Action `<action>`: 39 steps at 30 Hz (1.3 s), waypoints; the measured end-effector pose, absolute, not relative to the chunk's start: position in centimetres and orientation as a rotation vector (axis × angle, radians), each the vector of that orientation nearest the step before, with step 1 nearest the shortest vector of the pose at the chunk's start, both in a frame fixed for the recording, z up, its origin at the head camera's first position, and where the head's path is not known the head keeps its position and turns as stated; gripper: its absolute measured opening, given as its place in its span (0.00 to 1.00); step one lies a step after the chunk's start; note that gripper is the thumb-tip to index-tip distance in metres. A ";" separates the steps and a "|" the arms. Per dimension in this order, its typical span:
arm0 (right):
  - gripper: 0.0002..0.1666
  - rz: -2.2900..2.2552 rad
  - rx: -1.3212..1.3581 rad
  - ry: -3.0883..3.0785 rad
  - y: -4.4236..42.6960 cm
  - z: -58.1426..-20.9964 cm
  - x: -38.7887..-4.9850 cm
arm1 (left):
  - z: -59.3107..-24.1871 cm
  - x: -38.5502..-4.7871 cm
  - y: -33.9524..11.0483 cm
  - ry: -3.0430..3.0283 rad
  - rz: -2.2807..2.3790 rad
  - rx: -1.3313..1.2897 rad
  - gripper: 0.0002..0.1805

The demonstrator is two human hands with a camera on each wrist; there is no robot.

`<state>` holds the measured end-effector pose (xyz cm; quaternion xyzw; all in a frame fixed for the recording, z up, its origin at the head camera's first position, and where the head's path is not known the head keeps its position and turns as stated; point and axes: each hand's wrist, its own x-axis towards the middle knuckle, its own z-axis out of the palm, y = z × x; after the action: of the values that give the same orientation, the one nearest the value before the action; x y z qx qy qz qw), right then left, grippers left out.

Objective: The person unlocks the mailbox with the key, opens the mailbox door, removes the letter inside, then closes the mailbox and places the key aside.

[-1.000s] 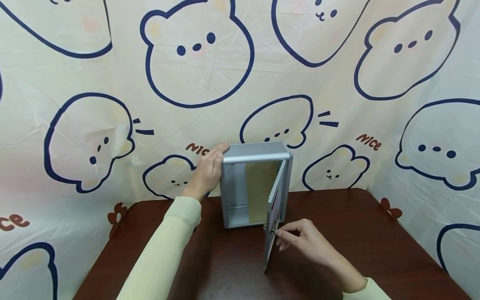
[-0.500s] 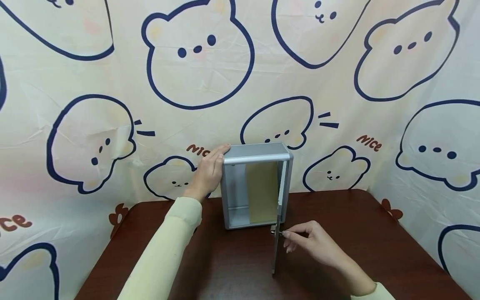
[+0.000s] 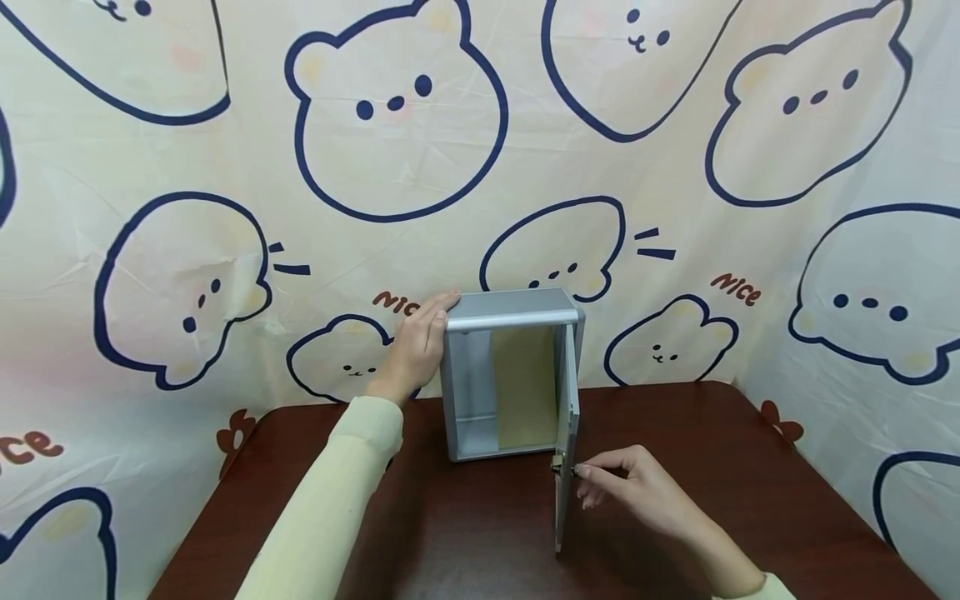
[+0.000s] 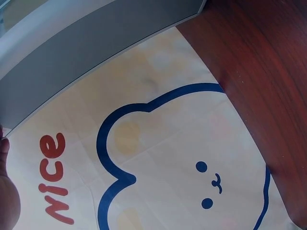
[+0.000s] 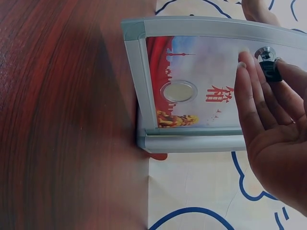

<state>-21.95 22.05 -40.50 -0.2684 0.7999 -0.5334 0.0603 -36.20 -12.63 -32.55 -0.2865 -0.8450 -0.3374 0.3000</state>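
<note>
A silver-grey metal box point(image 3: 517, 307) stands upright on the table, its hinged door point(image 3: 567, 425) swung out toward me. My left hand point(image 3: 412, 346) rests against the box's upper left corner with fairly straight fingers; in the left wrist view only a bit of that hand point(image 4: 8, 199) shows beside the grey panel. My right hand point(image 3: 637, 483) pinches a black-headed key point(image 5: 271, 72) between thumb and fingers. The key sits in the round lock point(image 5: 265, 51) on the door's printed outer face. On the inner side, the lock's latch point(image 3: 557, 463) sticks out.
Inside the box a tan board point(image 3: 525, 387) covers the right part of the back. The dark red-brown wooden table point(image 3: 465, 533) extends around the box. Behind it hangs a cream cloth point(image 3: 397, 258) with bear drawings. A round window point(image 5: 179, 91) sits in the door.
The door has swung farther outward to the right, and my right hand has moved right with it, still pinching the key. My left hand has stayed on the box.
</note>
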 end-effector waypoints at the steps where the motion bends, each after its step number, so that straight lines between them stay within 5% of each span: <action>1: 0.14 -1.619 -0.807 2.414 22.1 -40.5 -21.9 | -32.6 -36.2 -12.6 -2.247 -0.897 -0.759 0.29; 39: 0.19 -1.699 -0.638 2.304 25.1 -40.6 -21.9 | -32.6 -36.2 -12.5 -2.248 -0.887 -0.737 0.29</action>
<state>-21.89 25.14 -40.57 -0.2164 0.7812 -0.5762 0.1042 -36.17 -12.53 -32.60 -0.2780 -0.8481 -0.3345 0.3027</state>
